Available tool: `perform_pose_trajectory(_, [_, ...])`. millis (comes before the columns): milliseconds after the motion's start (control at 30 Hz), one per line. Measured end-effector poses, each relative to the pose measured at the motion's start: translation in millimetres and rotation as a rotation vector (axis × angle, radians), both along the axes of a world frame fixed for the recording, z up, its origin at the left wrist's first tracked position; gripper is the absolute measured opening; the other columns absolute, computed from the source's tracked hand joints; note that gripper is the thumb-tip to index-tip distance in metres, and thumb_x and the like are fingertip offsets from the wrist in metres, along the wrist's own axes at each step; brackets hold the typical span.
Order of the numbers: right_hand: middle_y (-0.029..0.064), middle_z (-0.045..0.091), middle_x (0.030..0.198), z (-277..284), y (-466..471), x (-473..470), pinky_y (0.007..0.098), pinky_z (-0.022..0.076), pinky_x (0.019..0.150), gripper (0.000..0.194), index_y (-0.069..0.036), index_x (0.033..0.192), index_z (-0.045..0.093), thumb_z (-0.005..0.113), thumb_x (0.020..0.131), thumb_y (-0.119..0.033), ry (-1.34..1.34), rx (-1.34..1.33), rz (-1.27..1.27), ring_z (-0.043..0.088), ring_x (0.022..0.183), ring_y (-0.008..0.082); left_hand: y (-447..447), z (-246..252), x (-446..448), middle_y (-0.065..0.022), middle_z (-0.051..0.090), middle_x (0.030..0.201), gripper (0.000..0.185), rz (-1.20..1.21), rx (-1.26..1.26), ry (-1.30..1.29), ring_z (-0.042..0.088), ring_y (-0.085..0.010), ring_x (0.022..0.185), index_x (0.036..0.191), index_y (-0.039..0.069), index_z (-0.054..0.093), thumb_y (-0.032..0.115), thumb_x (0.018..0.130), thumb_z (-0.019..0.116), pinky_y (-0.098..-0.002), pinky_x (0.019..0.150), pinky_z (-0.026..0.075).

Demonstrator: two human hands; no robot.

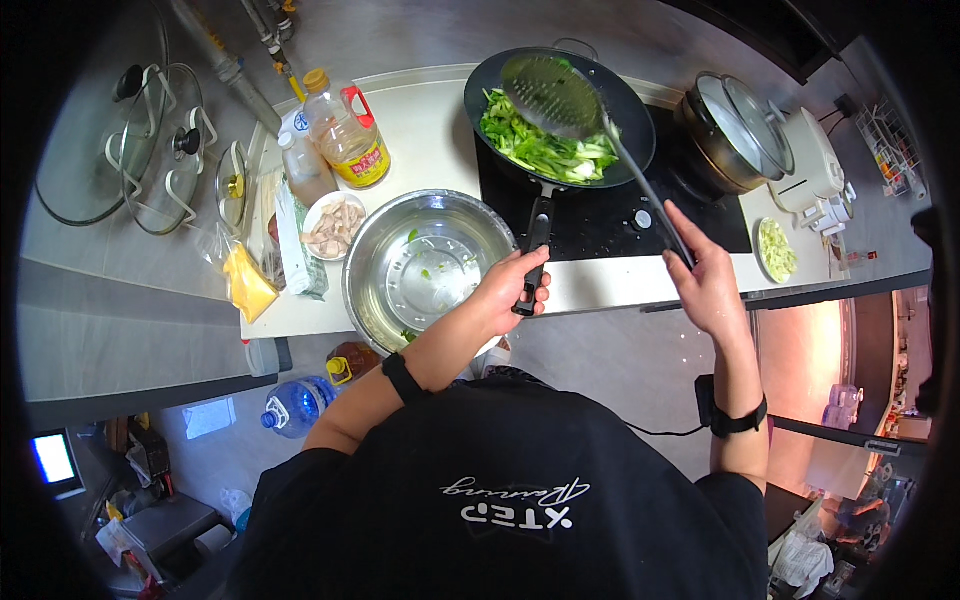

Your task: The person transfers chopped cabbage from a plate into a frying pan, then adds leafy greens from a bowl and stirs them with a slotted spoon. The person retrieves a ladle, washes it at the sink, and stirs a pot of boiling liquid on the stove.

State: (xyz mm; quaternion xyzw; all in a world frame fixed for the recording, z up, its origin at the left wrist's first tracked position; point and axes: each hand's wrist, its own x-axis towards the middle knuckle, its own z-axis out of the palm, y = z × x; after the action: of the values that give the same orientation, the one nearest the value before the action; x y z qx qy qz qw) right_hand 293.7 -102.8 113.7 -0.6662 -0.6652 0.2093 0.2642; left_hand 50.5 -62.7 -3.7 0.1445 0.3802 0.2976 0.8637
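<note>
My left hand [512, 291] grips the black handle of a dark wok [637, 154] on the black cooktop [592, 232]. Chopped leafy greens [532, 146] lie in the wok. My right hand [703, 281] holds the long handle of a perforated skimmer ladle [553, 94], whose round head is over the greens and hides part of them. Beside the wok, below my left forearm, a stainless steel basin [427, 262] holds a few bits of leaf. A small white bowl of sliced pale meat [334, 229] stands against the basin's left side.
An oil bottle [349, 135] and a smaller bottle [306, 169] stand at the back left, near a yellow bag [249, 281]. Pot lids [161, 150] hang on the left wall. To the right are a lidded pot [731, 135], a white appliance [808, 165] and a plate of chopped vegetable [776, 250].
</note>
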Motion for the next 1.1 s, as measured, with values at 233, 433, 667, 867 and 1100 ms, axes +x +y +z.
perform_pose_trajectory(233, [0.0228,0.063,0.081,-44,34,-8,0.0455,0.0514,0.071,0.060,-0.018,0.136,0.050,0.057,0.080,-0.001,-0.490,0.005,-0.046,0.063,0.074,0.0385,-1,-1,-1,-0.0020,0.052,0.076,0.024,0.000,0.014,-0.018,0.050,-0.0109,0.058,0.100,0.012,0.047,0.031,0.093,0.061,-0.0255,0.048,0.040])
perform_pose_trajectory(433, [0.0242,0.065,0.089,-41,65,15,0.0492,0.0500,0.078,0.055,-0.019,0.135,0.051,0.056,0.082,-0.003,-0.407,0.183,-0.083,0.063,0.083,0.0406,0,-3,-4,-0.0019,0.052,0.075,0.024,-0.013,0.015,-0.034,0.051,-0.0113,0.057,0.094,0.014,0.043,0.030,0.093,0.061,-0.0267,0.048,0.041])
perform_pose_trajectory(667, [0.0232,0.065,0.110,-61,125,31,0.0396,0.0508,0.080,0.049,-0.002,0.131,0.053,0.059,0.082,-0.006,-0.194,0.115,-0.218,0.068,0.086,0.0338,1,-1,-3,-0.0019,0.052,0.074,0.024,-0.019,0.039,-0.005,0.051,-0.0110,0.057,0.097,0.012,0.045,0.031,0.094,0.060,-0.0260,0.046,0.041])
perform_pose_trajectory(867, [-0.0021,0.047,0.066,-61,129,15,0.0186,0.0201,0.038,0.063,-0.012,0.145,0.034,0.059,0.088,-0.006,0.854,-0.495,-0.234,0.031,0.044,0.0035,3,-1,-4,-0.0019,0.051,0.073,0.023,-0.047,0.032,0.007,0.051,-0.0113,0.056,0.094,0.014,0.041,0.030,0.094,0.059,-0.0266,0.045,0.041])
perform_pose_trajectory(1100, [0.0013,0.056,0.068,-11,56,-6,0.0208,0.0368,0.051,0.051,-0.009,0.136,0.051,0.057,0.085,-0.003,0.199,-0.121,-0.004,0.040,0.052,0.0065,3,-3,-4,-0.0016,0.051,0.074,0.025,-0.052,0.035,0.010,0.051,-0.0110,0.057,0.094,0.014,0.041,0.031,0.094,0.059,-0.0267,0.046,0.041])
